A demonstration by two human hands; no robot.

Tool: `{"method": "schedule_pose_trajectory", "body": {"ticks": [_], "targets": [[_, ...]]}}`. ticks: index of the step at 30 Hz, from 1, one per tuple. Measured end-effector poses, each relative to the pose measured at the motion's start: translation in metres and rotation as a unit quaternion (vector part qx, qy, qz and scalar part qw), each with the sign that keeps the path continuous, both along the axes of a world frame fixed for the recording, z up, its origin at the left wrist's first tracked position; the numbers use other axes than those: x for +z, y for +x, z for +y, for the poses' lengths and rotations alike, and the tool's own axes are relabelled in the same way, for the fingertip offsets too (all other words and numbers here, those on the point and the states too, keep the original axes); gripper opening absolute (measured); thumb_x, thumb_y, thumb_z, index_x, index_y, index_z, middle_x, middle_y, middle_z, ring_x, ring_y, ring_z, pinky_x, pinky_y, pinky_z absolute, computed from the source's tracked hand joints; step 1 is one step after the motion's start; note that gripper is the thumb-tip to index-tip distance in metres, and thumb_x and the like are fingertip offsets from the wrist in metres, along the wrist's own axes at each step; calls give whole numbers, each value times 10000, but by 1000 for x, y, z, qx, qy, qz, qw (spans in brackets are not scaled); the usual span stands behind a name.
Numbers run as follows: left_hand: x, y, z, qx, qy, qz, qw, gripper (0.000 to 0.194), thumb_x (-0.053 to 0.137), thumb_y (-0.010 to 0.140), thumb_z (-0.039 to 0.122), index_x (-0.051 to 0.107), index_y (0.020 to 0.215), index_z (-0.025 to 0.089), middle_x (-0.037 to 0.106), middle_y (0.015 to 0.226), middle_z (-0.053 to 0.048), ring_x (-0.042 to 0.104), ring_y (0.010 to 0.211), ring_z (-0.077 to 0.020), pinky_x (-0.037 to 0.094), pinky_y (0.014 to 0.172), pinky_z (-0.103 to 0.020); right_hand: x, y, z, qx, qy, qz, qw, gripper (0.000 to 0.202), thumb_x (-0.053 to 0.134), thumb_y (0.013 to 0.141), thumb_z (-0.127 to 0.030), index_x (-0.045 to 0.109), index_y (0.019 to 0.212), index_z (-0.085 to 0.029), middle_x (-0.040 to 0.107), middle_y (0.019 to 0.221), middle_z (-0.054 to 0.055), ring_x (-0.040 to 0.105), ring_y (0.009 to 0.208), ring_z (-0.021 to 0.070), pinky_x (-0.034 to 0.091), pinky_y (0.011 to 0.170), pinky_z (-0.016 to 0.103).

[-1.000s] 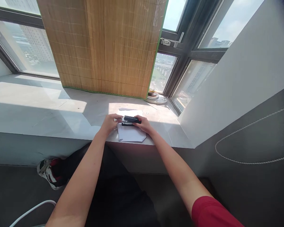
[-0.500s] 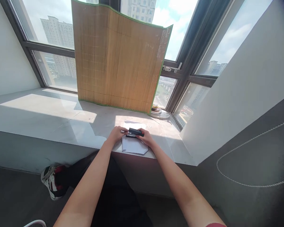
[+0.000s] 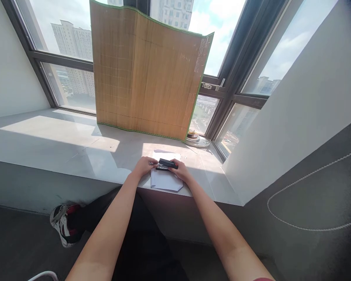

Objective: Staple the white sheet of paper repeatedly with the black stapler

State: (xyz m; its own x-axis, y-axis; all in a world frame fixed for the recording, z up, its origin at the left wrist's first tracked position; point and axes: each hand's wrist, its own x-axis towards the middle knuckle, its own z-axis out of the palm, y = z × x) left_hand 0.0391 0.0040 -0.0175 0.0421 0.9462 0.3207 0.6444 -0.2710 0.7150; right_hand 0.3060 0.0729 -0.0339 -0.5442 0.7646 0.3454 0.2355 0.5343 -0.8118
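A black stapler with its top raised from its base lies over white paper on the window sill. Around the stapler's right end my right hand is closed. My left hand is at the stapler's left end, its fingers pinched on a small silvery piece that looks like a strip of staples. Whether that piece touches the stapler is too small to tell. The paper reaches from beyond the stapler to the sill's front edge.
A bamboo mat with green edging leans on the window behind the sill. Round flat pieces are stacked at its right corner. A white cord hangs at the right. A shoe shows below left.
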Motion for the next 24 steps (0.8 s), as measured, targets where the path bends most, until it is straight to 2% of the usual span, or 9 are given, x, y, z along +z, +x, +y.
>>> {"method": "schedule_pose_trajectory", "body": {"ticks": [3,8,11,15,18,21,24], "targets": [[0,1,0,-6,-10,7,1000,181,759,827,300,902,939,299,867,1005,-54,790,976,-300,564,924,-408,1,0,-1,0,-2,1,1000,383,758,782,-468,742,1075,-224,770,979,32,664,928,258,487,870,373],[2,-1,-5,27,-17,34,999,190,754,840,317,909,945,286,863,988,-77,784,960,-318,570,893,-420,0,0,-2,3,-8,9,1000,382,763,791,-462,741,1088,-223,778,997,37,670,948,264,496,892,386],[4,-6,-10,63,-14,23,998,187,747,830,321,900,930,279,865,1041,-70,786,1021,-325,573,913,-414,1,0,-3,1,-8,9,1000,381,759,791,-470,744,1084,-226,783,1003,39,678,956,269,504,900,392],[7,-13,-14,118,-20,22,993,144,764,793,335,866,846,248,860,942,-65,789,952,-313,572,861,-393,2,0,-4,-15,-5,3,1000,368,737,799,-465,746,1079,-228,775,967,33,669,913,256,504,880,388],[8,-12,-14,142,-35,-9,989,167,804,751,331,856,872,228,852,885,-68,804,927,-317,577,865,-400,2,0,-4,-21,-3,10,1000,366,726,800,-463,744,1079,-226,774,959,39,665,906,259,505,878,394],[9,-4,-14,127,-56,-85,987,299,857,725,369,851,977,208,851,875,-87,817,922,-332,598,898,-433,3,1,-3,-30,-10,22,999,370,731,794,-468,739,1071,-223,771,947,44,670,895,263,510,871,401],[11,9,-14,69,-84,-180,978,669,958,639,445,805,1228,169,856,1033,-160,812,988,-359,614,910,-468,3,2,-1,-40,-10,39,998,359,730,802,-477,736,1061,-228,775,965,44,679,912,268,521,879,405]]}}
